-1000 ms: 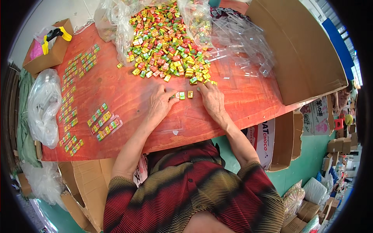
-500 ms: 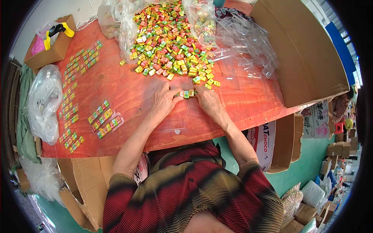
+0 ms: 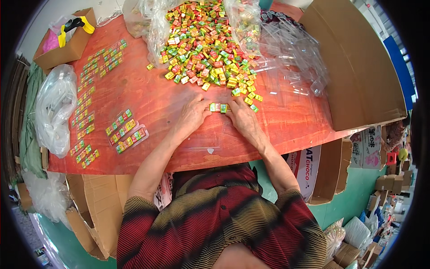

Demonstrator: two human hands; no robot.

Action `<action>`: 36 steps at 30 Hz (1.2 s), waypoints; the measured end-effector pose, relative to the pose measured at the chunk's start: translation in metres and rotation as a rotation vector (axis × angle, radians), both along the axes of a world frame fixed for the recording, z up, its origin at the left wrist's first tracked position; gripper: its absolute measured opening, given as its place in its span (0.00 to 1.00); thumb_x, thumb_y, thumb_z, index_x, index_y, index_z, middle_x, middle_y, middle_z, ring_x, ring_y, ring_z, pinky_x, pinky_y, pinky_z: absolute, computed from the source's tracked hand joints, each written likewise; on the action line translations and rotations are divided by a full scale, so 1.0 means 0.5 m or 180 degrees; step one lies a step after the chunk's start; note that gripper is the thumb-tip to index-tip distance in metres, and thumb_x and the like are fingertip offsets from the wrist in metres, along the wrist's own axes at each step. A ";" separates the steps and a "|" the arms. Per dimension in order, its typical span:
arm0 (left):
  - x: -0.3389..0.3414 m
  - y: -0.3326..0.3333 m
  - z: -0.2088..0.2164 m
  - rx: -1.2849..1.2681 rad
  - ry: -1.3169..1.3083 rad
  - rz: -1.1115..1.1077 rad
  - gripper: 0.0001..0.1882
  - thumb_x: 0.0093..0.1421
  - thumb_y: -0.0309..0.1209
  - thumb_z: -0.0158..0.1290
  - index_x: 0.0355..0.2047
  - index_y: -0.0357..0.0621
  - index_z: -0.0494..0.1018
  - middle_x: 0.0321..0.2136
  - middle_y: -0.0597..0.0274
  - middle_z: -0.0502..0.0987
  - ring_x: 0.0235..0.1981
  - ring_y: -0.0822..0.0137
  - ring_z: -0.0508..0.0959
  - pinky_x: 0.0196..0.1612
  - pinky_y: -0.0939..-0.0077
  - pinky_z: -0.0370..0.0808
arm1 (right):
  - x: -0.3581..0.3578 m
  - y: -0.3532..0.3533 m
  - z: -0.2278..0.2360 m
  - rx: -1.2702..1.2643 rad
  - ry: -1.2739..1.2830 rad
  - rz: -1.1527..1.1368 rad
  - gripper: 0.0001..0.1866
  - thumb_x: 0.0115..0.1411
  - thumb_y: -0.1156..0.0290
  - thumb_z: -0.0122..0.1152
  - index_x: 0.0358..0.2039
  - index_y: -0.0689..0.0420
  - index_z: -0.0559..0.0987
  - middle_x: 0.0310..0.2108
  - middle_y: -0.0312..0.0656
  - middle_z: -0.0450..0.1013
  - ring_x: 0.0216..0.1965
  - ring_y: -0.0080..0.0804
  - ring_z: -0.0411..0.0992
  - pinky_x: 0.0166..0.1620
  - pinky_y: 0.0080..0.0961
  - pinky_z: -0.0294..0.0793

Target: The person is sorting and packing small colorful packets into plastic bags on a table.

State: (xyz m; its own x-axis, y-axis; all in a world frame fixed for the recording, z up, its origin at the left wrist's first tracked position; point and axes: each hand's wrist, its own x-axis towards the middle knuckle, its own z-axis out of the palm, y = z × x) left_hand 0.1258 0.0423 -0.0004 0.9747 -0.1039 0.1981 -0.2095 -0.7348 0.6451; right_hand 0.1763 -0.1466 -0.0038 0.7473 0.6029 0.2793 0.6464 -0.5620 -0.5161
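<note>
Several small boxes (image 3: 218,107) sit in a row on the red worktop (image 3: 291,119), the left hand (image 3: 193,114) and right hand (image 3: 244,119) seemingly pinching its ends with nearly closed fingers, so uneven pressure could buckle it.

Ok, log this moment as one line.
left hand: at left end, short row of small multicoloured rectangular blocks | right hand: at right end | surface: red wooden table

Left grip (image 3: 193,113), right grip (image 3: 242,117) — small coloured blocks (image 3: 217,107) lined up between.
</note>
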 end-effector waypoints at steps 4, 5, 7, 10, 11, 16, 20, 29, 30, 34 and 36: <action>-0.005 -0.011 0.017 -0.0019 0.0056 0.0175 0.18 0.45 0.27 0.58 0.39 0.41 0.72 0.32 0.55 0.67 0.34 0.55 0.71 0.36 0.66 0.68 | 0.000 0.000 0.019 0.0064 0.0081 0.0094 0.13 0.47 0.74 0.58 0.35 0.61 0.71 0.33 0.49 0.65 0.35 0.49 0.68 0.35 0.38 0.70; -0.004 -0.016 0.017 -0.0019 0.0059 0.0181 0.18 0.45 0.27 0.58 0.39 0.41 0.72 0.32 0.55 0.67 0.34 0.55 0.71 0.36 0.66 0.68 | -0.001 0.001 0.024 0.0248 0.0032 0.0183 0.12 0.47 0.74 0.58 0.34 0.60 0.71 0.32 0.49 0.66 0.34 0.49 0.68 0.34 0.38 0.69; -0.001 -0.025 0.013 0.0265 -0.0146 0.0166 0.17 0.45 0.29 0.58 0.38 0.43 0.73 0.31 0.55 0.67 0.35 0.55 0.71 0.36 0.66 0.68 | -0.001 0.007 0.014 0.0147 -0.0049 0.0150 0.12 0.47 0.74 0.58 0.34 0.59 0.72 0.32 0.48 0.66 0.34 0.48 0.68 0.34 0.38 0.69; 0.007 -0.026 -0.006 0.0224 -0.0244 0.0364 0.15 0.46 0.30 0.57 0.37 0.45 0.74 0.31 0.55 0.67 0.34 0.55 0.71 0.35 0.66 0.69 | 0.003 0.016 0.024 -0.0050 0.0045 0.0077 0.14 0.47 0.74 0.59 0.37 0.58 0.73 0.34 0.48 0.67 0.35 0.47 0.68 0.35 0.36 0.69; 0.008 -0.027 -0.002 0.0220 -0.0217 0.0374 0.15 0.46 0.30 0.57 0.37 0.45 0.74 0.31 0.55 0.67 0.34 0.55 0.71 0.35 0.66 0.69 | 0.000 0.017 0.029 -0.0154 0.0230 0.0021 0.16 0.47 0.73 0.59 0.39 0.59 0.73 0.36 0.48 0.68 0.37 0.47 0.68 0.37 0.34 0.70; -0.062 -0.033 0.052 0.0290 -0.0103 0.0604 0.13 0.48 0.30 0.56 0.35 0.45 0.74 0.29 0.56 0.67 0.31 0.55 0.72 0.32 0.65 0.69 | -0.059 0.019 0.060 0.0025 0.0253 0.0101 0.16 0.47 0.74 0.59 0.39 0.58 0.73 0.35 0.47 0.68 0.34 0.47 0.69 0.34 0.35 0.70; -0.175 -0.027 0.077 0.0269 0.0076 0.0659 0.14 0.46 0.29 0.57 0.36 0.47 0.73 0.28 0.54 0.67 0.30 0.54 0.71 0.30 0.60 0.68 | -0.164 0.030 0.061 -0.0151 0.0513 0.0206 0.20 0.47 0.75 0.58 0.43 0.57 0.71 0.37 0.47 0.67 0.34 0.46 0.69 0.34 0.33 0.71; -0.273 -0.035 0.002 0.1735 -0.0210 0.0738 0.34 0.48 0.40 0.54 0.51 0.30 0.60 0.51 0.45 0.63 0.50 0.49 0.64 0.47 0.51 0.61 | -0.245 0.008 0.031 -0.1038 -0.0408 0.0625 0.33 0.48 0.62 0.58 0.51 0.67 0.62 0.52 0.54 0.58 0.54 0.50 0.57 0.54 0.43 0.55; -0.278 -0.039 0.004 0.1727 -0.0206 0.0759 0.34 0.48 0.40 0.54 0.51 0.30 0.60 0.51 0.45 0.63 0.50 0.49 0.64 0.47 0.51 0.61 | -0.250 0.005 0.031 -0.1171 -0.0524 0.0642 0.37 0.47 0.57 0.58 0.53 0.67 0.60 0.56 0.55 0.53 0.58 0.50 0.51 0.59 0.45 0.48; -0.288 -0.037 0.003 0.1670 0.0169 0.0714 0.39 0.49 0.46 0.51 0.55 0.32 0.55 0.57 0.43 0.53 0.58 0.47 0.53 0.54 0.43 0.50 | -0.248 0.005 0.014 -0.1143 -0.0063 0.0755 0.43 0.46 0.50 0.58 0.55 0.68 0.58 0.59 0.55 0.48 0.62 0.49 0.44 0.61 0.48 0.40; -0.285 -0.035 0.003 0.1530 0.0149 0.0701 0.40 0.49 0.46 0.52 0.56 0.33 0.54 0.58 0.43 0.51 0.59 0.46 0.50 0.56 0.42 0.48 | -0.241 0.006 0.003 -0.0740 0.0046 0.0834 0.45 0.45 0.48 0.57 0.55 0.68 0.57 0.59 0.55 0.49 0.62 0.48 0.44 0.60 0.51 0.39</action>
